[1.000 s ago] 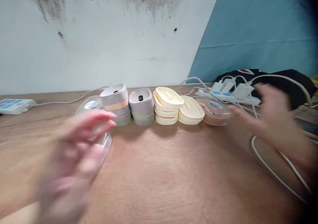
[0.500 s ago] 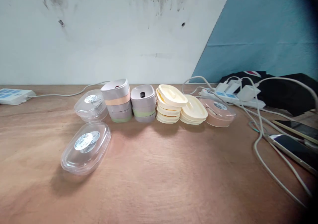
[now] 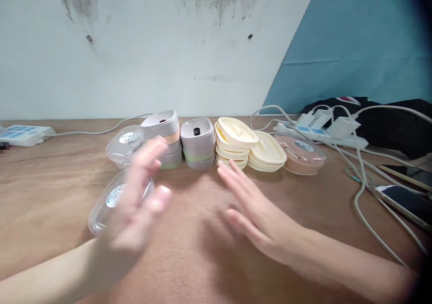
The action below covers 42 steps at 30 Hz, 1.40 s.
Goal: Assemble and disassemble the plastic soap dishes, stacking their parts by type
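My left hand (image 3: 137,209), blurred, is raised with thumb and fingers apart, and holds nothing. It partly covers a clear plastic lid (image 3: 104,205) with a round label. My right hand (image 3: 256,209) is stretched out over the table, empty, its fingertips in front of a stack of cream lids (image 3: 238,133). More cream lids (image 3: 268,149) lean beside that stack. Two stacks of grey-lilac containers stand at the back: one with a peach band (image 3: 160,124), one with a green band (image 3: 197,137). Left of them lie more clear lids (image 3: 123,142). A pink lidded box (image 3: 302,155) sits at the right end.
White power strips lie at the far left (image 3: 27,134) and back right (image 3: 320,135), the right one with chargers plugged in. White cables (image 3: 359,191) loop down the right side beside two phones (image 3: 405,200). Behind are a white wall (image 3: 168,47) and blue sheet (image 3: 354,47).
Both my hands have come into view from below, open, over the front of the table. The scene has shifted slightly right and down; the containers keep their arrangement.
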Each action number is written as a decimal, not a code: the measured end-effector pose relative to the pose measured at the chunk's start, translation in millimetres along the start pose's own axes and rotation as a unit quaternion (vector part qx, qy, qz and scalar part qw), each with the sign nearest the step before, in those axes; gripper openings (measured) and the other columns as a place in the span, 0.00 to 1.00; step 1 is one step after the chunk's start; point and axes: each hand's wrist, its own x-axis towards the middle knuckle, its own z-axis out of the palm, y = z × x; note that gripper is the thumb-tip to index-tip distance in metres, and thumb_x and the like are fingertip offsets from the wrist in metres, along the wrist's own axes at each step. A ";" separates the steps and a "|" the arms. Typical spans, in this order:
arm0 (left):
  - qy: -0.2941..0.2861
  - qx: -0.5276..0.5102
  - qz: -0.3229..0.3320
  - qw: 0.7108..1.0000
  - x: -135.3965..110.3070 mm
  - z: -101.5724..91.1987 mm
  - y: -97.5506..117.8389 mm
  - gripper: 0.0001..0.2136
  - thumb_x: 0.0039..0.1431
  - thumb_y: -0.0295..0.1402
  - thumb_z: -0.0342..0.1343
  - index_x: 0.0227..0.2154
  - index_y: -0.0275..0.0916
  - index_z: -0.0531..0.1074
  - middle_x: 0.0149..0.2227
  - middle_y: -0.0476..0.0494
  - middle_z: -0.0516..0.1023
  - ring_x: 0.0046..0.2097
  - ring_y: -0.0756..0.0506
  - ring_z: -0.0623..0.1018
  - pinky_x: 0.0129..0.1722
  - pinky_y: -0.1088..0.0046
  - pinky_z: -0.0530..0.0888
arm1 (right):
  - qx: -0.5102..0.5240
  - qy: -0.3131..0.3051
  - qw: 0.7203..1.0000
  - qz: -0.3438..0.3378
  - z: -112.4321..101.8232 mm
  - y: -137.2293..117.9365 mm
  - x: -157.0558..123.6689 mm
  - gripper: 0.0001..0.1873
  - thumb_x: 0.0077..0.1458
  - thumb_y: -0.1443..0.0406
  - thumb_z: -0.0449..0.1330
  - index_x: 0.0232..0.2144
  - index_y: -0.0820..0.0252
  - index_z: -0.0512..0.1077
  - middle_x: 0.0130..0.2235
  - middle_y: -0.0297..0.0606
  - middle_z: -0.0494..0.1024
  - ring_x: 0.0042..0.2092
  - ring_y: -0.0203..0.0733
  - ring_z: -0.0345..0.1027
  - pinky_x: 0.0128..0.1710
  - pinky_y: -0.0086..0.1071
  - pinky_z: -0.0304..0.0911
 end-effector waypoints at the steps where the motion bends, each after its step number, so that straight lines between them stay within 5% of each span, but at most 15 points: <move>1: -0.052 0.020 0.021 0.998 0.5 11.1 -3.6 0.25 0.64 0.38 0.41 0.62 0.48 0.42 0.65 0.45 0.43 0.64 0.38 0.49 0.61 0.55 0.55 | 0.002 -0.032 0.999 -0.015 7.1 -1.8 2.5 0.34 0.61 0.56 0.42 0.64 0.61 0.33 0.65 0.45 0.40 0.65 0.51 0.29 0.60 0.52 0.45; 4: -0.231 0.094 0.062 0.966 0.8 41.1 -15.3 0.28 0.63 0.38 0.43 0.63 0.42 0.39 0.65 0.42 0.39 0.65 0.39 0.44 0.62 0.54 0.52 | -0.009 -0.128 0.992 -0.020 23.3 -1.8 7.3 0.33 0.61 0.54 0.42 0.64 0.63 0.40 0.65 0.44 0.41 0.65 0.53 0.31 0.60 0.55 0.42; 7: -0.295 0.135 0.079 0.943 1.7 51.8 -22.4 0.28 0.63 0.41 0.40 0.63 0.38 0.40 0.65 0.40 0.41 0.65 0.41 0.44 0.62 0.54 0.49 | -0.012 -0.145 0.989 -0.018 27.5 -0.2 7.6 0.32 0.61 0.55 0.41 0.63 0.63 0.43 0.65 0.41 0.42 0.65 0.52 0.34 0.60 0.55 0.41; 20: -0.284 0.163 0.103 0.939 2.3 48.4 -24.3 0.27 0.64 0.42 0.38 0.62 0.37 0.43 0.64 0.41 0.41 0.65 0.43 0.44 0.62 0.56 0.50 | 0.024 -0.102 0.994 -0.017 27.2 -0.2 7.0 0.30 0.60 0.57 0.46 0.62 0.60 0.48 0.63 0.44 0.48 0.64 0.53 0.38 0.59 0.56 0.44; 42: -0.298 0.188 0.104 0.930 3.1 47.1 -22.6 0.27 0.65 0.42 0.37 0.62 0.33 0.44 0.65 0.40 0.40 0.65 0.43 0.43 0.62 0.56 0.50 | 0.007 -0.127 0.992 -0.012 24.4 -2.4 8.9 0.30 0.60 0.57 0.45 0.62 0.65 0.49 0.64 0.46 0.47 0.64 0.53 0.37 0.60 0.55 0.42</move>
